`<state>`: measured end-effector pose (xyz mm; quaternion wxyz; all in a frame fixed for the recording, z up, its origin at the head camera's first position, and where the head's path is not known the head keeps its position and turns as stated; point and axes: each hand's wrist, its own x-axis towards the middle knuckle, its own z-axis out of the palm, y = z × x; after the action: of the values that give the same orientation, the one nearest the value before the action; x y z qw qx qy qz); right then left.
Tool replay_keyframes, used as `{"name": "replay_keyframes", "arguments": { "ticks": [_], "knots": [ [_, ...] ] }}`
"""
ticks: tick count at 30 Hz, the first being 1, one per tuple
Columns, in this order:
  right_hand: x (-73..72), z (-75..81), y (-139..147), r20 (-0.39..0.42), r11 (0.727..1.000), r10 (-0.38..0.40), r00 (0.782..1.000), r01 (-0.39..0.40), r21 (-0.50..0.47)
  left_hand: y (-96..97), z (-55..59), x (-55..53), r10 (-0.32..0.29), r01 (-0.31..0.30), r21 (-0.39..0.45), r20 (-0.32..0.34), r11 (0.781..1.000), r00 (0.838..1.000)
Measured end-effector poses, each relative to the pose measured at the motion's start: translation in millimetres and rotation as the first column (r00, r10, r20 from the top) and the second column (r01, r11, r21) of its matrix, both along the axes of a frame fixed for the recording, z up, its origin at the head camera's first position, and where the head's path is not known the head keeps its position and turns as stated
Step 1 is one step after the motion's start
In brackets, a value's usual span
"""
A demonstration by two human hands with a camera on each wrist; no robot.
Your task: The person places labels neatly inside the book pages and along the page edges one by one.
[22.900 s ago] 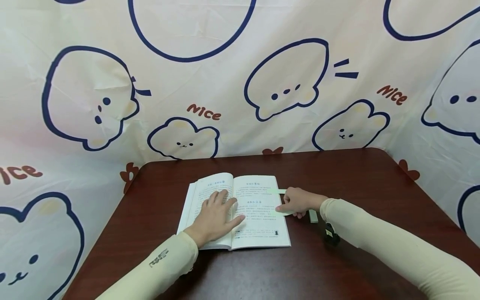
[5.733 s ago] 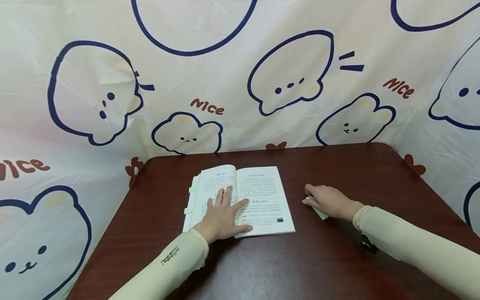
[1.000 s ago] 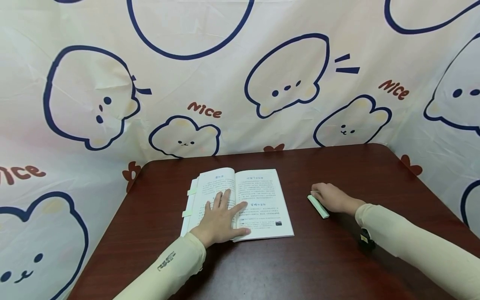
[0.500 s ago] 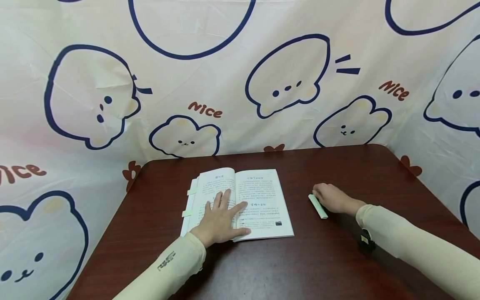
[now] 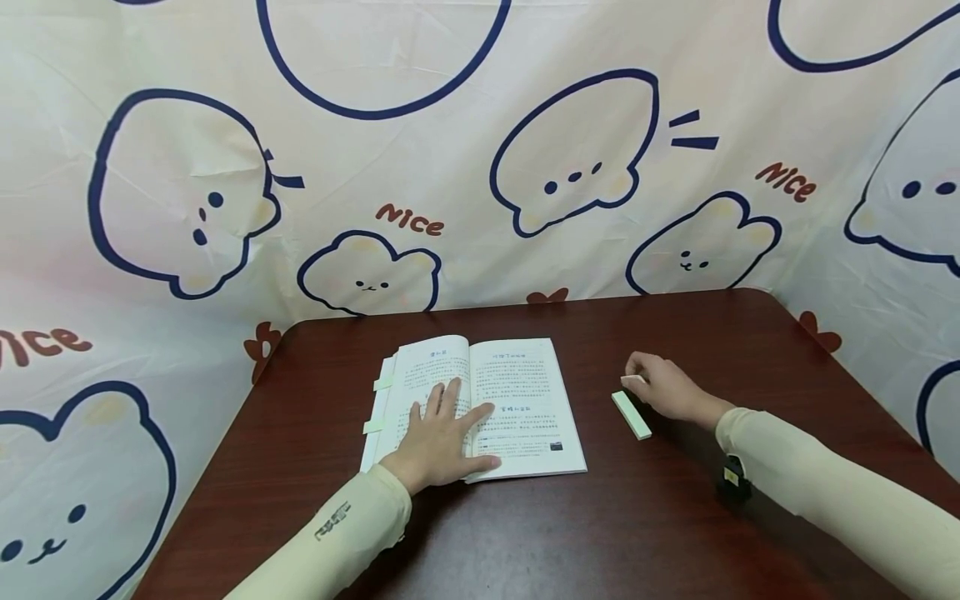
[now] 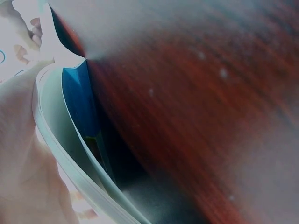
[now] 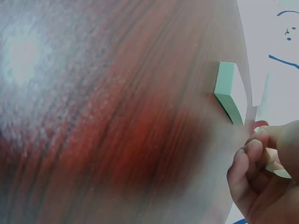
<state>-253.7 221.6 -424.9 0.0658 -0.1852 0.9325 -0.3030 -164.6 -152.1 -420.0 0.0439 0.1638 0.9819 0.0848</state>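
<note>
An open book (image 5: 517, 367) lies on the table, printed pages up. My left hand (image 5: 442, 437) rests spread on its lower middle, fingers straight; in the left wrist view the book's page edges (image 6: 70, 158) curve beside that hand. Pale green sticky tabs (image 5: 383, 382) stick out from the book's left edge. To the right of the book lies a pad of pale green sticky notes (image 5: 632, 415), also seen in the right wrist view. Just beyond the pad, my right hand (image 5: 667, 387) pinches a pale sticky note (image 7: 281, 173) between thumb and fingers, mostly hidden by the hand.
The dark reddish-brown table (image 5: 525, 542) reaches back to a cloth backdrop (image 5: 465, 167) printed with cartoon bears. A small black device (image 5: 733, 478) sits under the right sleeve at the wrist.
Since the oldest frame, a page has turned and the tabs show at the left edge. Just now my right hand has come up off the pad with a note; the left hand stays put.
</note>
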Motion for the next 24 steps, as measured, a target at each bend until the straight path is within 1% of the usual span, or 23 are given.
{"name": "replay_keyframes", "arguments": {
  "ticks": [3, 5, 8, 15, 20, 22, 24],
  "knots": [
    [-1.3, 0.7, 0.0, 0.03, 0.998, -0.034, 0.999, 0.035, -0.047, 0.1, 0.2, 0.1, -0.001, 0.001, -0.001, -0.002, 1.0, 1.0],
    [-1.8, 1.6, -0.2, 0.035, 0.996, -0.046, 0.998, 0.049, -0.078, 0.2, 0.4, 0.3, 0.001, -0.001, -0.001, -0.002, 1.0, 1.0],
    [-2.5, 3.0, 0.0, 0.022, 0.993, -0.057, 0.998, 0.059, -0.105, 0.5, 0.5, 0.4, 0.001, -0.001, 0.002, -0.003, 1.0, 1.0],
    [-2.5, 6.1, 0.2, -0.002, 0.995, -0.058, 0.998, 0.058, -0.087, 0.4, -0.1, -1.0, 0.002, -0.002, -0.004, -0.004, 1.0, 1.0],
    [-0.8, 8.5, -0.8, -0.039, 0.996, -0.049, 0.998, 0.045, -0.082, 0.3, -1.3, -1.4, 0.005, -0.005, -0.008, 0.004, 1.0, 1.0],
    [-0.8, 9.5, -1.9, -0.037, 0.995, -0.055, 0.998, 0.051, -0.082, 0.3, -1.5, -1.1, 0.006, -0.006, -0.011, 0.007, 1.0, 1.0],
    [-1.1, 10.5, -3.2, -0.011, 0.994, -0.066, 0.998, 0.065, -0.086, 0.3, -1.1, -0.8, 0.006, -0.006, -0.012, 0.008, 1.0, 1.0]
  ]
}}
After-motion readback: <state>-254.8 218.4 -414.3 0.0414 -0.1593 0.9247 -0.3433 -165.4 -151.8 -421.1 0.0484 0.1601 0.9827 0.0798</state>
